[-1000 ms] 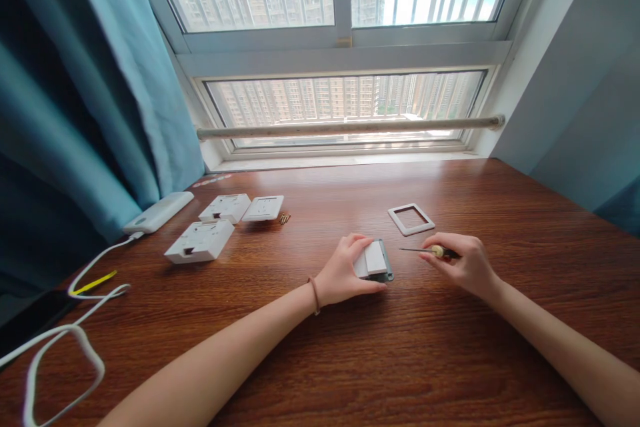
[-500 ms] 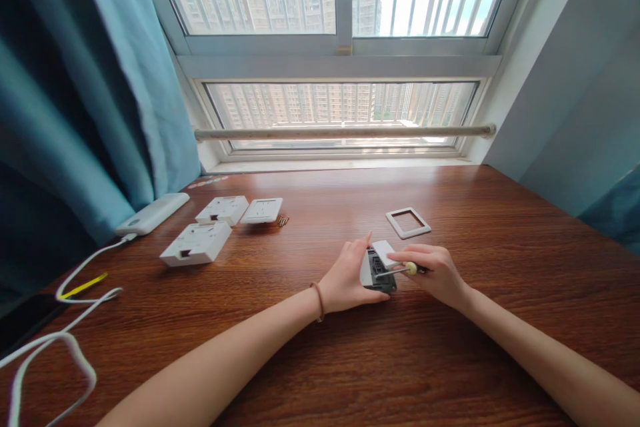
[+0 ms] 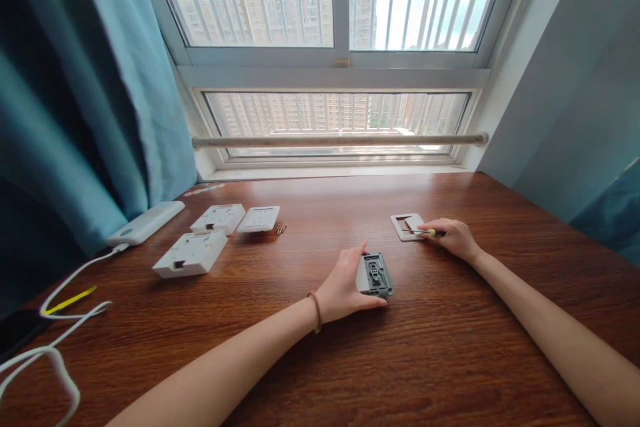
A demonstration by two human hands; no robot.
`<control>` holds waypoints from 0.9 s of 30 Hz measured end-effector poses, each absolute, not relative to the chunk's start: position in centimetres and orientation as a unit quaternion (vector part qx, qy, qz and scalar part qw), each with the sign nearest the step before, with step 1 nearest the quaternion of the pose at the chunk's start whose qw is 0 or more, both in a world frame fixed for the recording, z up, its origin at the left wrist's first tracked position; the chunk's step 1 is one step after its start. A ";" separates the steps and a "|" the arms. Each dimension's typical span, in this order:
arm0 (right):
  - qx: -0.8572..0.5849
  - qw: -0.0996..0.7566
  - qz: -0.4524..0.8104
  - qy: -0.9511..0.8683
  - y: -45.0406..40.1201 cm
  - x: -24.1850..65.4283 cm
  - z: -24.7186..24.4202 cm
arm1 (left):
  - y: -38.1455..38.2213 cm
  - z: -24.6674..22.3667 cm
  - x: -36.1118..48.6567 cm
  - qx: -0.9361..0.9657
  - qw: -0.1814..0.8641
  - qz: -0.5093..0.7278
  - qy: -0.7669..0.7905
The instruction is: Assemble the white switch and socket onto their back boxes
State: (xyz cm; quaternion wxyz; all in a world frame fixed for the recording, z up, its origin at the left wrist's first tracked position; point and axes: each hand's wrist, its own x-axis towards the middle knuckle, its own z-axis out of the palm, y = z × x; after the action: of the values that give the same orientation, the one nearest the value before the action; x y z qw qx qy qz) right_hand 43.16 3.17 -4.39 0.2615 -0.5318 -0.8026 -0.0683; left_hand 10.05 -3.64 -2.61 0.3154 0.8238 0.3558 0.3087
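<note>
My left hand (image 3: 347,287) grips a grey switch module (image 3: 375,273) with a white side, thumb and fingers at its opposite edges. The module's inner parts face up. Farther back on the right, my right hand (image 3: 450,237) is closed around a screwdriver (image 3: 434,233) whose thin shaft points left. Its fingers also pinch a small white cover plate (image 3: 415,223), which lies over part of a white square frame (image 3: 399,229) on the table.
At the left are two white boxes (image 3: 193,254), a white socket panel (image 3: 259,219), several small screws (image 3: 281,229), a white device (image 3: 146,223) with a cable, and a yellow stick (image 3: 70,300). The brown table (image 3: 310,213) reaches the window.
My right hand has moved back and to the right, carrying the white plate and screwdriver from the module to the frame. The module's top is now uncovered. The view has tilted slightly.
</note>
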 end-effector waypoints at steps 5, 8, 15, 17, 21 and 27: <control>-0.538 0.258 -0.075 -0.799 2.8 44.7 -4.1 | -3.5 -2.5 10.1 0.826 0.318 0.305 0.352; -0.540 0.248 -0.078 -0.800 2.6 45.2 -3.8 | -3.5 -2.2 10.1 0.828 0.315 0.296 0.358; -0.578 0.198 -0.163 -0.775 1.1 43.4 -2.0 | -3.2 -1.1 9.5 0.827 0.340 0.263 0.362; -0.591 0.192 -0.192 -0.759 0.0 41.3 -1.0 | -2.7 -0.8 9.1 0.831 0.357 0.248 0.348; -0.504 0.155 -0.201 -0.826 -2.9 36.4 0.7 | -1.8 -0.6 8.4 0.855 0.352 0.230 0.305; -0.441 0.145 -0.228 -0.856 -5.1 33.6 1.6 | -1.9 -0.8 8.5 0.864 0.312 0.250 0.308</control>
State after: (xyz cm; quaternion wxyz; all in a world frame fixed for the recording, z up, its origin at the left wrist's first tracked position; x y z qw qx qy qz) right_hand 33.61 -5.12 1.56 0.1452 -0.4408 -0.8558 -0.2284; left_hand 8.48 -1.93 -0.76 0.3119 0.8636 0.3077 0.2495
